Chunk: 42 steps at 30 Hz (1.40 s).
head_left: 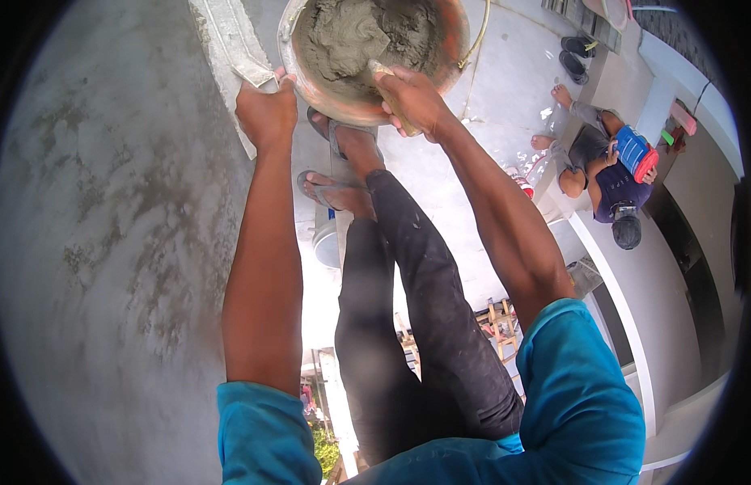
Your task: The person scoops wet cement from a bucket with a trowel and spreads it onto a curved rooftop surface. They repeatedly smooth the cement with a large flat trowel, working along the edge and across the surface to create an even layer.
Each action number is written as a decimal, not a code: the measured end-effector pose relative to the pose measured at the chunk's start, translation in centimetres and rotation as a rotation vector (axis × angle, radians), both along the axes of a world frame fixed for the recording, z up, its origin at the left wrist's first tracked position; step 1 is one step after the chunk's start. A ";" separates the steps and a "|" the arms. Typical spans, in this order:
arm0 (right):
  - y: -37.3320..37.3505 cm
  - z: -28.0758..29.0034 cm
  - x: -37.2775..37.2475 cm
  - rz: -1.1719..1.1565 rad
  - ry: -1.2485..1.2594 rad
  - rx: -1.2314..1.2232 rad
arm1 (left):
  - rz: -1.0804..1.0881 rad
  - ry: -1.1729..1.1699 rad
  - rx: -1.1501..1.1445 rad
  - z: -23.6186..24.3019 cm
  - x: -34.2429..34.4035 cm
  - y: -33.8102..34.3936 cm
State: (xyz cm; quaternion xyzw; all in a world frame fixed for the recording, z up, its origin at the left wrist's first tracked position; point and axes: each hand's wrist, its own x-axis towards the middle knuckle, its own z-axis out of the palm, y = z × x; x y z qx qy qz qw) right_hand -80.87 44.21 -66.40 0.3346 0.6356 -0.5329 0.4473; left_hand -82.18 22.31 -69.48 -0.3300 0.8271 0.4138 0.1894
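A teal short-sleeved shirt [585, 388] spans the lower edge. Black, pale-specked trousers [440, 275] run up the middle to grey strapped sandals [335, 141].

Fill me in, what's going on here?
Someone is working over a bucket of wet grey mortar. Their right hand grips a wooden handle that slants over it; their left hand, by the rim, seems to hold a pale flat tool. Off to the right, another person sits holding a blue and red container.
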 end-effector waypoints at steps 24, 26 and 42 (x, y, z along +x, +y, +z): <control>5.9 40.9 4.6 0.109 0.164 -0.088 | -0.026 -0.086 0.141 39.9 21.5 -7.0; 4.8 48.0 4.3 0.175 0.246 -0.075 | -0.033 -0.035 0.146 42.6 22.5 -8.1; -12.9 90.8 -8.9 0.758 1.855 0.210 | 0.048 0.342 -0.056 57.6 26.9 -8.9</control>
